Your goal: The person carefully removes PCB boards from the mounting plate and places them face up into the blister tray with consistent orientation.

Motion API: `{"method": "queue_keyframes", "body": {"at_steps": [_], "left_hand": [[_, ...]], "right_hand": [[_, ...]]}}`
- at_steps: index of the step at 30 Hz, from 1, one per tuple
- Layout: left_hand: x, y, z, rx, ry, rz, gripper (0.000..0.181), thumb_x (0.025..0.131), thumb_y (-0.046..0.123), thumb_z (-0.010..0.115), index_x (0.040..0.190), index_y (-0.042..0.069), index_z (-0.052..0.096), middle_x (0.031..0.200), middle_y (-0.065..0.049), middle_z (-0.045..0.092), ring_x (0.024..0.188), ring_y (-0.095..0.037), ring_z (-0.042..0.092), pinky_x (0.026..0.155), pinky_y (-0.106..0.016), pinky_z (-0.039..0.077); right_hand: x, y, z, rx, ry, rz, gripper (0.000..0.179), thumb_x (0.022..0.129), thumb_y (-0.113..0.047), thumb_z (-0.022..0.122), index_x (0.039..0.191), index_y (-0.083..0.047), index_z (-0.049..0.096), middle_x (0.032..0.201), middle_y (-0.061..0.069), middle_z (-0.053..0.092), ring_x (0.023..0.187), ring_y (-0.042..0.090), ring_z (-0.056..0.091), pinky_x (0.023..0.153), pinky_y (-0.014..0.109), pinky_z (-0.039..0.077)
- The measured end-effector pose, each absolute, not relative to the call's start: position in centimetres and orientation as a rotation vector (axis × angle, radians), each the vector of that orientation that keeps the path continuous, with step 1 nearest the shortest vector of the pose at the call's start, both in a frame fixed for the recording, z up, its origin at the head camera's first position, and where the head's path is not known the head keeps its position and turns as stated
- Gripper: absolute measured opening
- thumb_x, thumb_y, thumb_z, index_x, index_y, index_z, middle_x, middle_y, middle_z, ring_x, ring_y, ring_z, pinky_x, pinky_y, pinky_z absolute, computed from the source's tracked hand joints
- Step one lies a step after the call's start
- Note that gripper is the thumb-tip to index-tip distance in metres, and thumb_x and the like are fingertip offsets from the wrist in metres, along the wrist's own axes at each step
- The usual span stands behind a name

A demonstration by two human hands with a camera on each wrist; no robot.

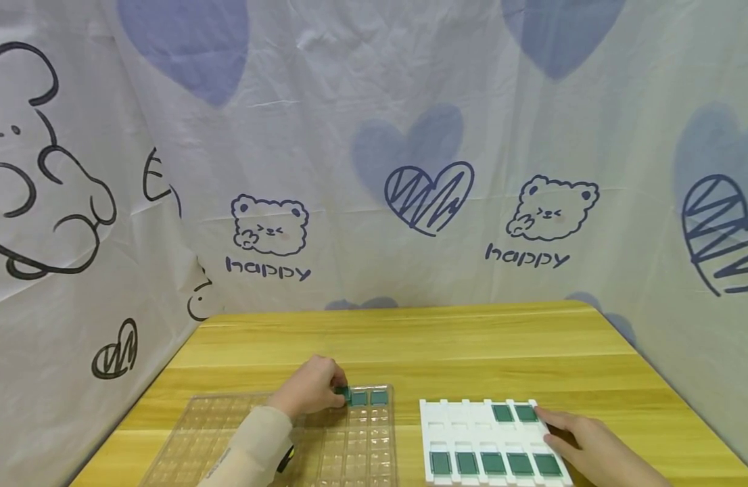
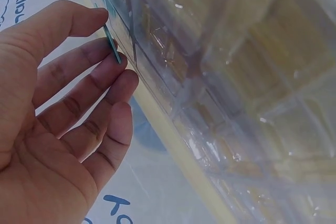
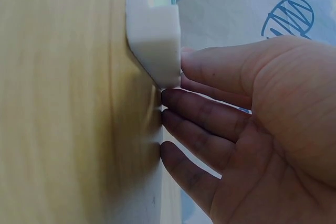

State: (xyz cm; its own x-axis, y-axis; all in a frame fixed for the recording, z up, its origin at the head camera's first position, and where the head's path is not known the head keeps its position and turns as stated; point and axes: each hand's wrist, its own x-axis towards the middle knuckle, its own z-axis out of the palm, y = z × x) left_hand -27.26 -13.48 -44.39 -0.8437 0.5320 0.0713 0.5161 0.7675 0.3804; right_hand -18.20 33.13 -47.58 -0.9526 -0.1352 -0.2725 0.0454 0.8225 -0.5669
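Over the far edge of a clear plastic compartment tray (image 1: 383,433), my left hand (image 1: 310,387) pinches a thin green square plate (image 2: 114,45) between thumb and fingertips. The plate is seen nearly edge-on in the left wrist view. Two more green squares (image 1: 369,398) lie in the compartments just right of it. To the right stands a white slotted tray (image 1: 459,433), with green squares (image 1: 492,463) along its near row and two at the far right. My right hand (image 1: 583,443) touches that tray's right edge, its fingers mostly straight; the thumb rests against the side in the right wrist view.
Both trays lie on a wood-grain table (image 1: 410,345), with a strip of tabletop between them. A printed white cloth (image 1: 362,169) hangs behind and at both sides. A small black and yellow object (image 1: 285,458) shows beside my left sleeve (image 1: 252,443).
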Motion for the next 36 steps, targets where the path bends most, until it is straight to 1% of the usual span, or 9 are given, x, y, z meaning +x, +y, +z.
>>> {"method": "queue_keyframes", "body": {"at_steps": [4,9,12,17,24,36], "left_hand": [[-27.09,-13.47,-44.26,0.855,2.917,0.596,0.007,0.087,0.005,0.086,0.09,0.006,0.081,0.076,0.004,0.068,0.068,-0.011,0.05,0.063,-0.029,0.044],[-26.92,-13.37,-44.2,0.821,2.94,0.547,0.009,0.085,0.007,0.089,0.091,0.007,0.082,0.086,-0.001,0.075,0.077,-0.012,0.062,0.07,-0.034,0.056],[-26.81,-13.34,-44.21,0.807,2.958,0.514,0.012,0.083,0.008,0.09,0.092,0.008,0.082,0.091,-0.003,0.077,0.083,-0.014,0.068,0.077,-0.038,0.061],[-26.72,-13.36,-44.27,0.809,2.97,0.488,0.015,0.082,0.008,0.091,0.094,0.007,0.082,0.093,-0.004,0.079,0.085,-0.017,0.071,0.079,-0.04,0.062],[-26.69,-13.39,-44.34,0.812,2.964,0.477,0.014,0.084,0.008,0.09,0.095,0.007,0.082,0.093,-0.005,0.078,0.082,-0.014,0.069,0.076,-0.037,0.061],[-26.81,-13.65,-44.5,0.851,2.935,0.483,0.014,0.085,0.008,0.089,0.097,0.007,0.083,0.094,-0.004,0.078,0.083,-0.014,0.068,0.077,-0.037,0.061]], "right_hand": [[-18.18,33.12,-47.53,-0.064,2.695,-0.855,0.065,0.104,-0.033,0.07,0.154,0.004,0.052,0.152,0.027,0.06,0.138,0.047,0.059,0.108,0.06,0.053],[-18.11,33.06,-47.45,-0.057,2.693,-0.848,0.064,0.104,-0.033,0.07,0.154,0.004,0.052,0.152,0.028,0.06,0.138,0.047,0.059,0.108,0.061,0.053],[-18.1,33.03,-47.47,-0.052,2.693,-0.853,0.064,0.104,-0.032,0.07,0.154,0.004,0.053,0.152,0.027,0.06,0.138,0.047,0.059,0.108,0.061,0.052],[-18.06,33.11,-47.56,-0.08,2.7,-0.856,0.064,0.104,-0.032,0.07,0.154,0.004,0.052,0.152,0.028,0.06,0.138,0.049,0.059,0.107,0.061,0.053],[-18.31,33.05,-47.76,-0.042,2.698,-0.842,0.065,0.104,-0.035,0.07,0.155,0.002,0.053,0.153,0.027,0.059,0.139,0.047,0.059,0.109,0.061,0.052],[-18.37,33.02,-47.72,-0.044,2.705,-0.835,0.065,0.104,-0.034,0.07,0.155,0.002,0.053,0.153,0.027,0.06,0.138,0.046,0.06,0.109,0.06,0.053]]}}
